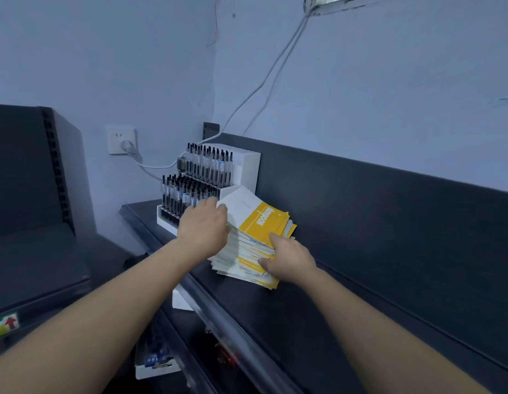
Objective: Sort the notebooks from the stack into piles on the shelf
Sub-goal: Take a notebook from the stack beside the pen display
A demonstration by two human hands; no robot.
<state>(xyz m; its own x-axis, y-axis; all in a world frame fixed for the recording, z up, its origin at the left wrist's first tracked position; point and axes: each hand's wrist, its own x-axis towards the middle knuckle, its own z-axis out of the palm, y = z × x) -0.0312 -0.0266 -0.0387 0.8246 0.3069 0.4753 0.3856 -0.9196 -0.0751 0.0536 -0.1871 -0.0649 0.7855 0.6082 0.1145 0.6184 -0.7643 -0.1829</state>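
A thick, uneven stack of yellow-and-white notebooks (253,223) lies on the dark shelf (346,280). My left hand (203,226) is at the stack's left side, its fingers curled over the white end of the top notebooks. My right hand (289,258) grips the near right edge, thumb on top of the yellow cover and fingers against the side of the stack. The top notebooks are tilted up toward the back.
A white display rack of black pens (201,180) stands just left of and behind the stack. A wall socket (122,139) with a plugged cable is further left. Lower shelves (190,351) hold small items. A dark cabinet (34,194) stands at the left.
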